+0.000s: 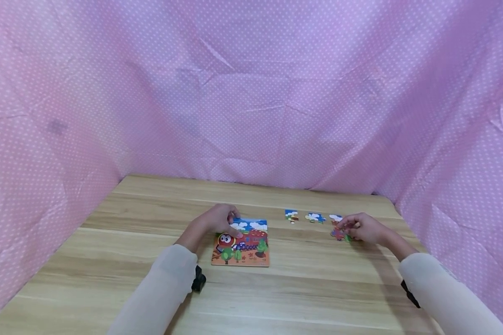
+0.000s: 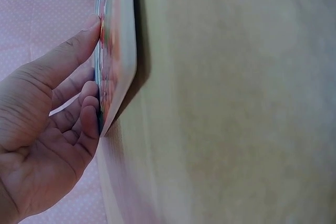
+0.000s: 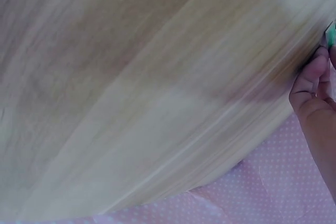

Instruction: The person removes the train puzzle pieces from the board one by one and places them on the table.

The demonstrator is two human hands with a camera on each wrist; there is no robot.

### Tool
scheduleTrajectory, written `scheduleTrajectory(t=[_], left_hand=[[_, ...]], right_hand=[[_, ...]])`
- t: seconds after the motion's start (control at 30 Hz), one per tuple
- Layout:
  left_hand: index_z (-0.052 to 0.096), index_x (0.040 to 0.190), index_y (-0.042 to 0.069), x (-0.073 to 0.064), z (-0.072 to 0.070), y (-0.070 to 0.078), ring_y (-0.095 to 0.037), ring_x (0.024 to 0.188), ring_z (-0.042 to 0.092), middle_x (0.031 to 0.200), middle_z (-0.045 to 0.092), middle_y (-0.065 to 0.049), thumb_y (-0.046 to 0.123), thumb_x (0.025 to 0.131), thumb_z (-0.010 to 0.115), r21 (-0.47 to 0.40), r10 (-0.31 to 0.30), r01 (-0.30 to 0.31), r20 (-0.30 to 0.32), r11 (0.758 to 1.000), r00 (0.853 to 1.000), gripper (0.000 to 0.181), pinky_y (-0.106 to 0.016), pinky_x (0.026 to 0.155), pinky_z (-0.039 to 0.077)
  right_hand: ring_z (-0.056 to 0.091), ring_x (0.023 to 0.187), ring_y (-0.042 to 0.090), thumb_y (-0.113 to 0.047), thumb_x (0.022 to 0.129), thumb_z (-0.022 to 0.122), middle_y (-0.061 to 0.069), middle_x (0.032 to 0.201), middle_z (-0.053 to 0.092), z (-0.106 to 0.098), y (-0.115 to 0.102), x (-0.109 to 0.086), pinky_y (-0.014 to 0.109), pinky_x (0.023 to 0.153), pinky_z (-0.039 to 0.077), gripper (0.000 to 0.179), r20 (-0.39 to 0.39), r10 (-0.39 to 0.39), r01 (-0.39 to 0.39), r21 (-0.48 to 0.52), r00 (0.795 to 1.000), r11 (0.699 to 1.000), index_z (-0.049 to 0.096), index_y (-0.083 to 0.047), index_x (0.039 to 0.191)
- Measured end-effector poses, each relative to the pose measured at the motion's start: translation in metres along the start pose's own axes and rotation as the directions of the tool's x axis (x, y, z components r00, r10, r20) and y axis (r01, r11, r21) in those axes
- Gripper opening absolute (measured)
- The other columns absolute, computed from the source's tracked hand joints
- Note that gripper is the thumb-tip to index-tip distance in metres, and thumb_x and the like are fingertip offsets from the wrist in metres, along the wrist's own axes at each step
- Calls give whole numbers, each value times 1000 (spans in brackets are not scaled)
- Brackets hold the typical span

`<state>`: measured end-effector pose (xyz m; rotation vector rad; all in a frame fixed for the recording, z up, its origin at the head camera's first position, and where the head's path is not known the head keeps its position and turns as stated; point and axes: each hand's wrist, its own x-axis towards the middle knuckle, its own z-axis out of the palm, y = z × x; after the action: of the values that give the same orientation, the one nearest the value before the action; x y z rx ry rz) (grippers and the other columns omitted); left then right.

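Right now, two hands work at a picture puzzle on a wooden table [image 1: 310, 284].

Just left of centre in the head view, the left hand [image 1: 218, 219] lies with straight fingers [image 2: 79, 45] pressing the top-left corner of the puzzle board [image 1: 242, 244]. At right of centre, the right hand [image 1: 360, 228] pinches a reddish puzzle piece [image 1: 338, 234] with curled fingers, just below three loose blue pieces [image 1: 314, 217]. Pink dotted cloth [image 1: 251, 93] fills the upper frame.

No readable text, labels, brands or numbers appear anywhere in the frames. The puzzle board [image 1: 241, 245], at lower centre of the head view, carries only cartoon artwork, and the loose puzzle pieces [image 1: 314, 217] show no lettering.
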<state>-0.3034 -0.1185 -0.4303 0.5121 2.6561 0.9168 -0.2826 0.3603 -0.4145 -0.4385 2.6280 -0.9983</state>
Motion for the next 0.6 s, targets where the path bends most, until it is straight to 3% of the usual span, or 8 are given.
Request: scheduleTrajectory(t=[0.27, 0.43, 0.6], left_hand=[[67, 117, 12, -1, 1, 2, -17, 82, 52, 89, 57, -3, 31, 77, 92, -16, -8, 8, -10, 1000, 1000, 50, -35, 77, 42], [67, 116, 13, -2, 1, 2, -17, 83, 52, 89, 57, -3, 32, 78, 92, -10, -11, 11, -8, 1000, 1000, 50, -35, 77, 42], [67, 117, 13, -2, 2, 2, -18, 82, 52, 89, 57, -3, 33, 77, 92, -7, -9, 9, -8, 1000, 1000, 51, -35, 76, 42]], right_hand=[[55, 79, 13, 13, 91, 57, 13, 109, 73, 1, 5, 0, 25, 64, 47, 28, -18, -82, 80, -86, 996, 993, 75, -2, 105], [58, 86, 16, 9, 93, 59, 9, 105, 73, 2, 5, 0, 27, 71, 49, 24, -25, -75, 71, -134, 997, 988, 75, -6, 103], [55, 83, 17, 7, 94, 60, 7, 99, 70, 1, 2, -1, 26, 67, 48, 22, -16, -62, 60, -133, 998, 989, 74, -6, 106]])
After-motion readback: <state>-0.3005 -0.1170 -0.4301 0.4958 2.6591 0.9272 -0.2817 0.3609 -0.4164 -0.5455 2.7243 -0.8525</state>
